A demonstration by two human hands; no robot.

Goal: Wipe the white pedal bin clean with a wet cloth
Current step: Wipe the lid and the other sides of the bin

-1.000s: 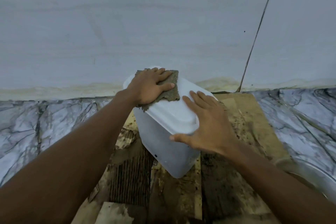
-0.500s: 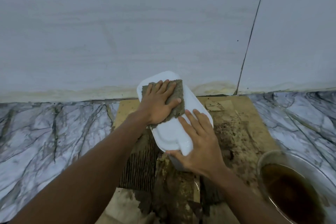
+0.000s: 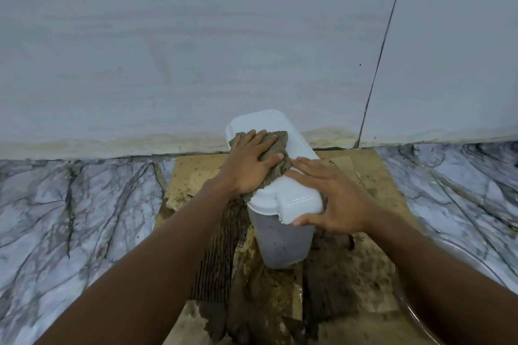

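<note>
The white pedal bin [image 3: 283, 241] stands upright on wet, dirty cardboard, its white lid [image 3: 298, 199] shut. A grey-brown wet cloth [image 3: 276, 152] lies on the middle of the lid. My left hand [image 3: 249, 166] presses flat on the cloth, fingers spread toward the wall. My right hand [image 3: 333, 199] grips the near right end of the lid, thumb under its front edge and fingers laid across the top. The bin's lower back side is hidden behind the lid.
Soaked brown cardboard [image 3: 196, 173] covers the marble floor [image 3: 70, 218] under the bin. A pale wall [image 3: 196, 50] rises just behind it. The rim of a clear glass bowl [image 3: 482, 269] shows at the right, partly behind my right forearm.
My left hand has kept the cloth on the lid while sliding it along the top. My right hand has shifted toward the lid's near end. The view tilted, so more of the bin body shows.
</note>
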